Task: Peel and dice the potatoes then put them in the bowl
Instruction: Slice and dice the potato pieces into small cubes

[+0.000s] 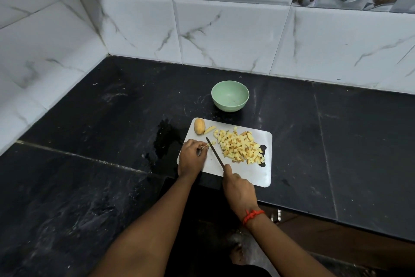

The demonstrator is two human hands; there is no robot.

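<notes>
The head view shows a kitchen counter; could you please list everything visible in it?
counter: one, black
wall tiles: several, white marbled, behind counter
cutting board: one, light grey, counter's near edge
bowl: one, pale green, behind the board
diced potato: one heap, yellow, board's right half
potato chunk: one, yellow-brown, board's far left corner
potato strip: one, yellow, beside the chunk
knife: one, dark, across board's middle
left hand: pinches potato sliver beside the blade
right hand: grips knife handle; red thread on wrist
</notes>
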